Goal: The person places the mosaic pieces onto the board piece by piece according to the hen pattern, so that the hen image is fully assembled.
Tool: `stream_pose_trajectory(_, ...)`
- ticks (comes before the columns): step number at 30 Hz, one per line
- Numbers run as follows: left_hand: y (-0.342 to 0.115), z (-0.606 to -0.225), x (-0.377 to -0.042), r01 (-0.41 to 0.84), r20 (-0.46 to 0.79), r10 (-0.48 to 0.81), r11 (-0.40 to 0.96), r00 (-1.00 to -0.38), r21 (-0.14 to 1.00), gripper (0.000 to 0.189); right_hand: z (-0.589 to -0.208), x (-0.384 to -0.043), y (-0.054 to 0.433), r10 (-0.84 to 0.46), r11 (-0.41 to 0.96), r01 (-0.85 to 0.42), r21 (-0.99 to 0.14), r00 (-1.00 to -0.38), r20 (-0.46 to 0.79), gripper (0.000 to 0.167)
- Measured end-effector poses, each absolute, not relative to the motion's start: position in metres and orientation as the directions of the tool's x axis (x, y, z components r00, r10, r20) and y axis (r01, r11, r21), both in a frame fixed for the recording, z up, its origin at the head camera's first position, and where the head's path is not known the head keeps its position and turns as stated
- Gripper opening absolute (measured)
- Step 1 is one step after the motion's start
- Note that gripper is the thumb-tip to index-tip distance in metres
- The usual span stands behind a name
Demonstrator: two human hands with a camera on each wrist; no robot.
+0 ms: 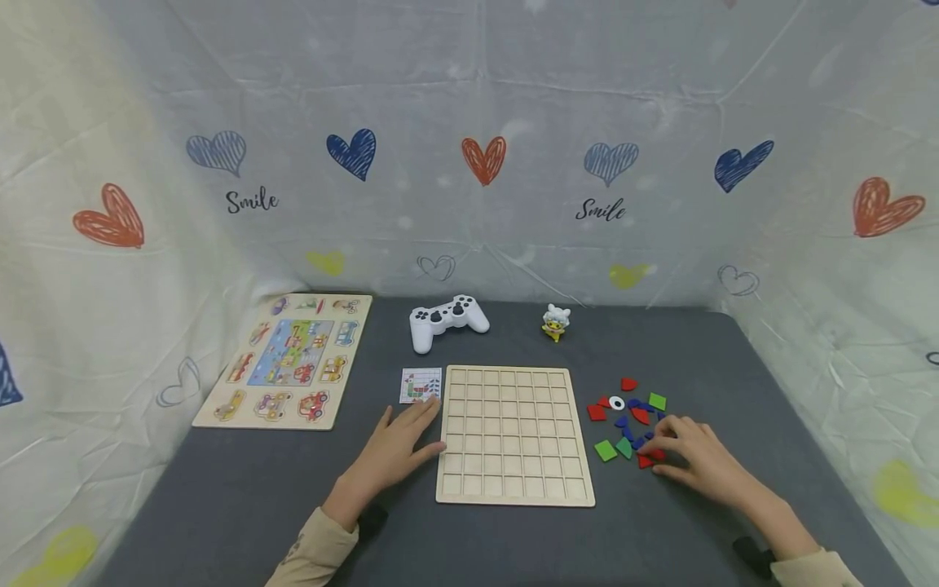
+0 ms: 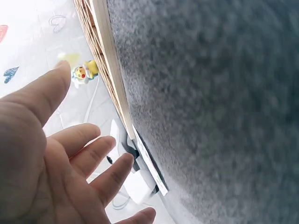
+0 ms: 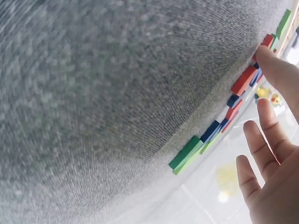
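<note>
A pale wooden grid board (image 1: 513, 436) lies in the middle of the grey table. Beside its left edge is my left hand (image 1: 392, 448), fingers spread, the thumb at the board's rim and the fingertips by a small printed pattern card (image 1: 421, 381). In the left wrist view that hand (image 2: 70, 158) holds nothing. My right hand (image 1: 700, 458) reaches over a scatter of coloured flat shapes at the board's right. Thumb and forefinger are apart around red pieces (image 1: 645, 461); the right wrist view shows the thumb against a red piece (image 3: 267, 41). Contact of the forefinger is hidden there.
A wooden picture puzzle (image 1: 345, 408) lies at the left. Behind the board are a white game controller (image 1: 447, 318) and a small white-and-yellow figurine (image 1: 555, 322). Among the shapes are a white ring (image 1: 617, 397) and a light green square (image 1: 605, 450). Printed curtains surround the table.
</note>
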State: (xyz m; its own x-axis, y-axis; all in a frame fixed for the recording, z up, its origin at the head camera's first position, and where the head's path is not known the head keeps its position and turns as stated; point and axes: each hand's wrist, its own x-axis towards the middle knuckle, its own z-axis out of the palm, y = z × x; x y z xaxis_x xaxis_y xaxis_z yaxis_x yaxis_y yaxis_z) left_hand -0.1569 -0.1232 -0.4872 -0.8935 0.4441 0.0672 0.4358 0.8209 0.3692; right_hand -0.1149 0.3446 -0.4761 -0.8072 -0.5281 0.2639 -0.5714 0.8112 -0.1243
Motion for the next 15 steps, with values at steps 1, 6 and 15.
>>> stream_pose_trajectory(1, -0.1227, -0.4879, -0.1567, 0.434, 0.057, 0.447, 0.82, -0.893, 0.373, 0.071, -0.4763, -0.1153, 0.3446, -0.53, 0.81, -0.574, -0.123, -0.805, 0.265, 0.033)
stream_pose_trajectory(6, -0.1219, -0.4905, -0.1557, 0.431, 0.026, 0.46, 0.81, -0.888, 0.397, 0.072, -0.4773, -0.1176, 0.3443, -0.539, 0.801, -0.585, -0.129, -0.798, 0.271, 0.035)
stream_pose_trajectory(15, -0.1215, -0.4904, -0.1558, 0.41, -0.044, 0.48, 0.79, -0.876, 0.456, 0.076, -0.4793, -0.1193, 0.3441, -0.549, 0.793, -0.598, -0.117, -0.785, 0.288, 0.033)
